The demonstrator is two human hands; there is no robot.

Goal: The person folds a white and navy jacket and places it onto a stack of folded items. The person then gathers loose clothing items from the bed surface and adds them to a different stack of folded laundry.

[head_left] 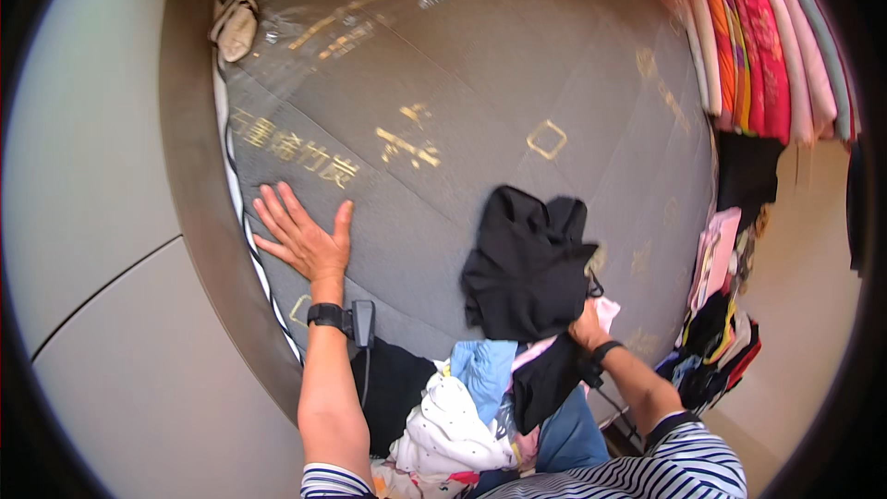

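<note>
My left hand [305, 242] rests palm down with fingers spread on a grey mattress [457, 118] that bears gold printed writing and shapes. Nothing is in it. At the right, my right hand [587, 327] grips the lower edge of a black garment [530, 270], its fingertips partly hidden by the cloth. The garment lies loosely bunched on the mattress. Against my body is a heap of clothes: a white dotted garment [450, 430], a light blue piece [481, 371], another black piece [547, 384] and a darker blue one [574, 433].
Folded colourful textiles [755, 48] are stacked at the far right edge. Below them sit a pink folded item [717, 256] and a pile of folded clothes [721, 346]. A beige cloth item [238, 31] lies at the upper left, beside the brown bed frame [197, 152].
</note>
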